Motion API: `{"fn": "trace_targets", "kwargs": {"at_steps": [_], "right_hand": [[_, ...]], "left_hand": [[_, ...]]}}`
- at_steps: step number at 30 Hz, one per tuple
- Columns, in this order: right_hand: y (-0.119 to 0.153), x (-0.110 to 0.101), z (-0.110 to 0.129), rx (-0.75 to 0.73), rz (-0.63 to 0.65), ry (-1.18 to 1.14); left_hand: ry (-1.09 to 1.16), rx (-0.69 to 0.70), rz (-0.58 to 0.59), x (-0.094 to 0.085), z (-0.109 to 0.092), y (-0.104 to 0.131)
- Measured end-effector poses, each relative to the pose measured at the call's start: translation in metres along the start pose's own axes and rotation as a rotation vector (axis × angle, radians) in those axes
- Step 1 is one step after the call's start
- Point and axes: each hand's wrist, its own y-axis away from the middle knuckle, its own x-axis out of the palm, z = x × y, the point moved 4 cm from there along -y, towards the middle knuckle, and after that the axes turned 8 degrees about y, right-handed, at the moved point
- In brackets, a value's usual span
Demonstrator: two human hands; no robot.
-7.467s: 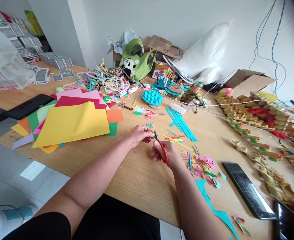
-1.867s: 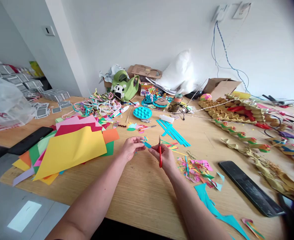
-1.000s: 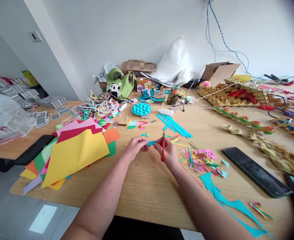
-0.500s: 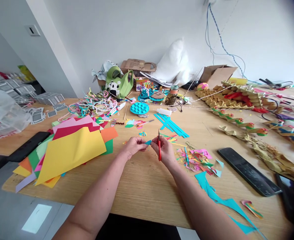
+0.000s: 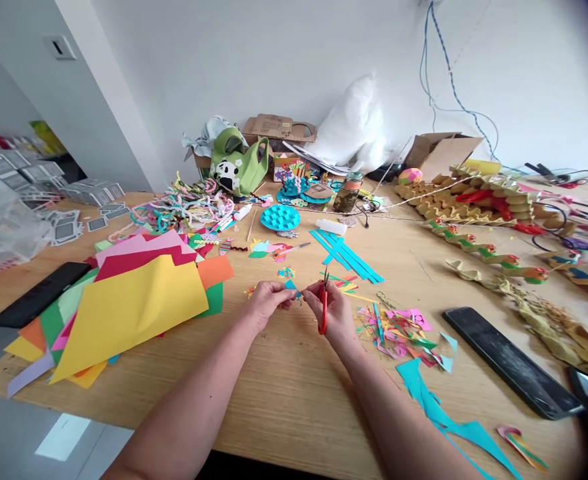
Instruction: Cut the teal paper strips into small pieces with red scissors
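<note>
A small piece of blue paper (image 5: 291, 285) is pinched between the fingertips of my left hand (image 5: 270, 301). Close beside it on the right, my right hand (image 5: 335, 313) is closed round red-handled scissors (image 5: 323, 313), whose dark blades point away from me. The thumb and finger of that hand are near the paper; whether they touch it is too small to tell. Tiny coloured snippets (image 5: 287, 272) lie just beyond my hands. Further back are long blue paper strips (image 5: 349, 257) and a round blue bumpy disc (image 5: 280, 217).
Coloured sheets (image 5: 134, 307) are piled at left, near a black phone (image 5: 44, 293). Paper scraps (image 5: 394, 330), blue offcuts (image 5: 439, 407) and a large dark phone (image 5: 509, 360) lie at right. Behind stand a jar (image 5: 348, 193), a green panda bag (image 5: 239, 167) and egg-carton pieces (image 5: 474, 200).
The view has shifted slightly. My fingertips have drawn a little apart, and less of the blue paper shows between them. The scissors remain in my right hand.
</note>
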Motion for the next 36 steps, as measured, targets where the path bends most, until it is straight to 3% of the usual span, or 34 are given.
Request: {"fn": "trace_targets", "kwargs": {"at_steps": [5,12,22,31,36], "right_hand": [[0.0,0.001,-0.003,0.054,-0.002,-0.041],[-0.001,0.001,-0.007,0.07,-0.018,-0.094],[0.0,-0.001,-0.005,0.072,0.031,0.025],[0.009,0.013,-0.012,0.177,0.331,0.159],[0.013,0.017,-0.016,0.209,0.367,0.143]], "left_hand": [[0.009,0.063,-0.031,0.001,-0.001,0.001],[-0.019,0.055,0.022,0.004,-0.001,0.002],[0.059,0.06,0.005,0.003,-0.005,0.002],[0.344,0.024,-0.037,0.0,-0.007,0.001],[0.386,0.05,-0.058,0.001,-0.008,0.001]]}}
